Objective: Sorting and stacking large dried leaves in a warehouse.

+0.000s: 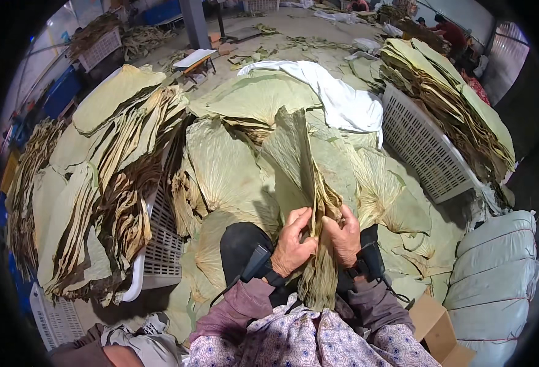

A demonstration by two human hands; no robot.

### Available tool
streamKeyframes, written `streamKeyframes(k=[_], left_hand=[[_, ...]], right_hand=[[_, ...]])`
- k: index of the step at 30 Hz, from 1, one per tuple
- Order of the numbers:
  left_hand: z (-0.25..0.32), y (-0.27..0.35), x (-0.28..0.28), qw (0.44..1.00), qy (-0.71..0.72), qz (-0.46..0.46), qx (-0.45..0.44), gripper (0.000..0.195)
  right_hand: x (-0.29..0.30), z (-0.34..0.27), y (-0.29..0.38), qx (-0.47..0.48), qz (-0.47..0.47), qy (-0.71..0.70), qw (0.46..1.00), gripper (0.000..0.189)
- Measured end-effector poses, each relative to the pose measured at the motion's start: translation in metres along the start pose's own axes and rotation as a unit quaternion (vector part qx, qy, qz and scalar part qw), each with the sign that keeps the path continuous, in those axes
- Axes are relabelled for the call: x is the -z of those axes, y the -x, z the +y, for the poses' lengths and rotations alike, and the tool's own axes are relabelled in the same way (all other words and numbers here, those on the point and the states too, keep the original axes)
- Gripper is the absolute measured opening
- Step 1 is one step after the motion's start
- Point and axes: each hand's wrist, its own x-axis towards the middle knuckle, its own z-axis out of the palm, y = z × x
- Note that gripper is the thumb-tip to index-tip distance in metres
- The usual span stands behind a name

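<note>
Between my two hands stands a folded bundle of dried lotus leaves, its pale green face turned left and its crumpled brown folds turned right. My left hand grips the bundle from the left, thumb and fingers pressed near its middle. From the right, my right hand pinches the wrinkled edge at about the same height. The lower end of the bundle hangs towards my lap. Under and beyond it, flat dried leaves lie spread in overlapping layers. A white cloth rests over the far leaves.
At left, a white plastic crate bears a tall leaf stack. Another loaded crate tilts at right, above a wrapped, tied bale. A cardboard box sits near my right side. A small stool and several people are farther back.
</note>
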Motion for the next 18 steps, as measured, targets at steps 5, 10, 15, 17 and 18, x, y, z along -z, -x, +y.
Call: streamKeyframes(k=[5, 10, 15, 17, 18], left_hand=[[-0.005, -0.001, -0.005, 0.991, -0.125, 0.009, -0.052, 0.054], [-0.024, -0.021, 0.000, 0.920, 0.334, 0.204, 0.018, 0.050], [-0.030, -0.026, 0.000, 0.893, 0.298, 0.299, 0.157, 0.048], [-0.025, -0.015, -0.002, 0.932, 0.229, 0.281, 0.027, 0.037], [-0.021, -0.013, 0.002, 0.919, 0.314, 0.236, 0.039, 0.040]], right_hand=[[0.000, 0.004, -0.001, 0.045, 0.033, 0.188, 0.981, 0.031], [-0.003, 0.000, 0.005, 0.194, 0.090, 0.303, 0.929, 0.045], [-0.007, 0.003, -0.002, 0.325, -0.016, 0.412, 0.851, 0.050], [-0.007, 0.006, -0.006, 0.337, -0.004, 0.438, 0.834, 0.046], [-0.010, 0.009, -0.009, 0.374, -0.012, 0.444, 0.814, 0.044]])
